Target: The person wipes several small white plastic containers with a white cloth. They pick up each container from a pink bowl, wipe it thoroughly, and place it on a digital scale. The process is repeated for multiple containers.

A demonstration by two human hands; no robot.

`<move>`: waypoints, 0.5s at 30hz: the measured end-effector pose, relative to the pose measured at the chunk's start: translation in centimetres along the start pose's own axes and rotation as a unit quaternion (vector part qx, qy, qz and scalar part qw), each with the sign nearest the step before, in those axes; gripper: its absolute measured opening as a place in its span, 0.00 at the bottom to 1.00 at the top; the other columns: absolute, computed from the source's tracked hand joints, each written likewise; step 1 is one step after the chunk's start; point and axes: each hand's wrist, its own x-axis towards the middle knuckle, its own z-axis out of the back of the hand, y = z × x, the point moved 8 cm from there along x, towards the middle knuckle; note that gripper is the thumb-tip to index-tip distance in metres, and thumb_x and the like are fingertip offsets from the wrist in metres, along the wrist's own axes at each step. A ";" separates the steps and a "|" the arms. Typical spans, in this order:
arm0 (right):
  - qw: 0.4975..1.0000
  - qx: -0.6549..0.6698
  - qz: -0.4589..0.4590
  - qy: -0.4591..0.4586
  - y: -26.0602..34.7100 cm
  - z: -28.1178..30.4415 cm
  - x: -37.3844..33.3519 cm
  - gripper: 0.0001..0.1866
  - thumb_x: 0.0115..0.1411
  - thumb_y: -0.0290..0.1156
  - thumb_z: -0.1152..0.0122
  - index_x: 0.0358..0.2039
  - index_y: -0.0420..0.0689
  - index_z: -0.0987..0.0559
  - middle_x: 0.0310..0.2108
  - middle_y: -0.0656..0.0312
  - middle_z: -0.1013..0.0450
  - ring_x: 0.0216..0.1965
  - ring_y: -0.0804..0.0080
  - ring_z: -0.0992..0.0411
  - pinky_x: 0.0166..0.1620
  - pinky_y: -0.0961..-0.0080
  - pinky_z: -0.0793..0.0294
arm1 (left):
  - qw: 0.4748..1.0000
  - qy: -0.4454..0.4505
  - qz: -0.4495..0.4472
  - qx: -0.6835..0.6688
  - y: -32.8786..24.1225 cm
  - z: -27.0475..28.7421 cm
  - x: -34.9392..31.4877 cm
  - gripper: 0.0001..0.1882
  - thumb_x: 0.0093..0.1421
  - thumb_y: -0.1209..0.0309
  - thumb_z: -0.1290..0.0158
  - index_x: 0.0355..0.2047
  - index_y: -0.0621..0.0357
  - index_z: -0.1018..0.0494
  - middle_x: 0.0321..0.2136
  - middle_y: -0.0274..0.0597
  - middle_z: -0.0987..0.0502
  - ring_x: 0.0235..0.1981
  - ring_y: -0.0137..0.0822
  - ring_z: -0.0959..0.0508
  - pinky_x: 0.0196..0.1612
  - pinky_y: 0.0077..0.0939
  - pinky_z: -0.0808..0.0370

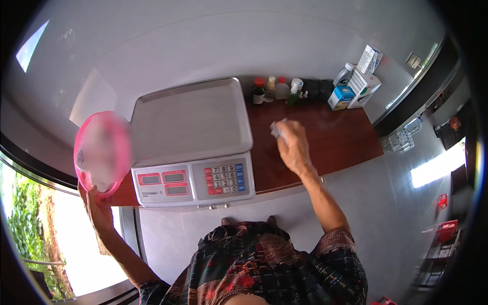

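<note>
At the left, my left hand [97,206] grips the lower rim of a pink plastic basin [122,152], which is tipped up beside the scale. Whitish contents inside the basin are blurred, so I cannot make out what they are. My right hand [295,147] is over the table to the right of the scale, its fingers closed on a crumpled whitish cloth or tissue [276,130]. Between my hands stands a digital weighing scale [198,195] with a bare steel pan [190,122], small display windows and a keypad.
The reddish-brown wooden table [345,145] bears several small bottles [258,91] along the wall. Blue and white boxes [341,97] stack at its far right corner. Clear plastic bottles [401,141] are beyond the right end. Red stools [447,231] stand far right.
</note>
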 end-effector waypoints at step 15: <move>0.986 -0.136 0.033 0.091 -12.3 7.4 -6.3 0.16 0.51 0.27 0.41 0.43 0.46 0.26 0.48 0.57 0.34 0.48 0.54 0.36 0.47 0.58 0.35 | 0.954 0.203 0.179 -0.131 4.6 -32.3 -14.6 0.30 0.59 0.73 0.56 0.61 0.51 0.52 0.40 0.48 0.28 0.31 0.39 0.22 0.24 0.35 0.20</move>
